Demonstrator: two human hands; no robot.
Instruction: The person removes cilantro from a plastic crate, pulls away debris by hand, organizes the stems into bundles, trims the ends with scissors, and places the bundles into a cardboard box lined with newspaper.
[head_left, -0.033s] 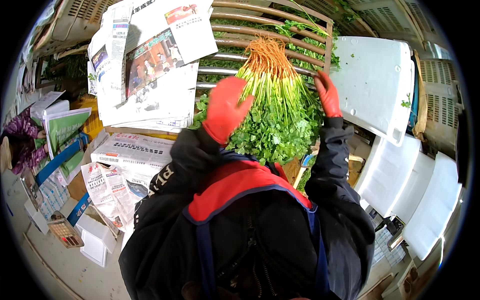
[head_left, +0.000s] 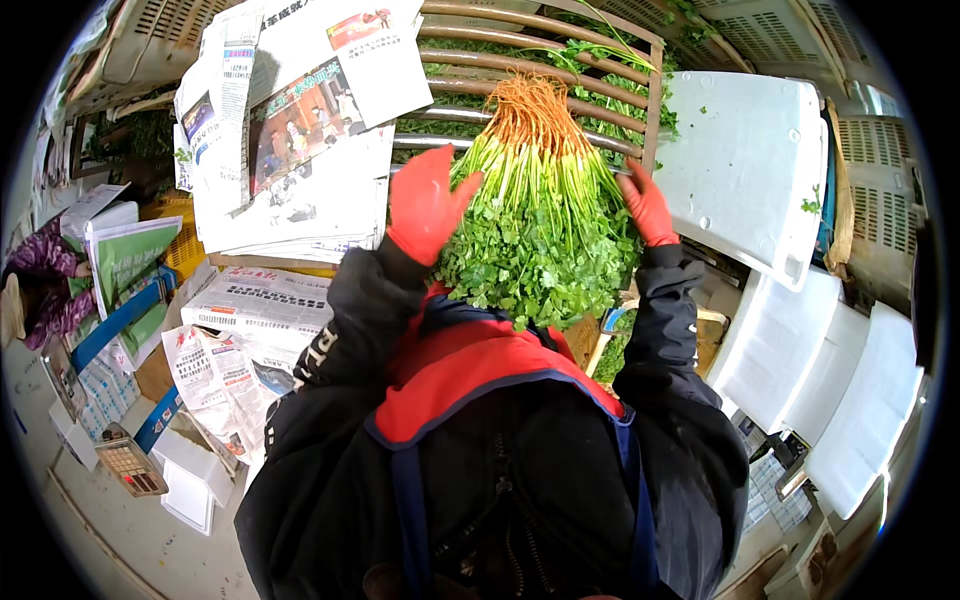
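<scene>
A thick bunch of leafy green herbs (head_left: 540, 255) with pale stems and orange roots (head_left: 530, 105) lies on a slatted brown rack (head_left: 475, 30), roots away from me. My left hand (head_left: 427, 200), in a red glove, is at the bunch's left side, fingers loosely extended and thumb apart. My right hand (head_left: 646, 205), gloved in red too, is at its right side with fingers extended and slightly bent. Whether either touches the stems is unclear. Stacked newspapers (head_left: 290, 210) lie to the left of the bunch.
More folded newspapers (head_left: 255, 300) lie at the lower left, near a calculator (head_left: 130, 460). A person in a purple patterned sleeve (head_left: 45, 260) is at the far left by green printed paper (head_left: 125, 260). White foam boxes (head_left: 740, 170) stand on the right, perforated crates (head_left: 870, 190) beyond.
My left hand has shifted left and slightly forward along the bunch. My right hand has moved a little toward me and left, closer in against the stems.
</scene>
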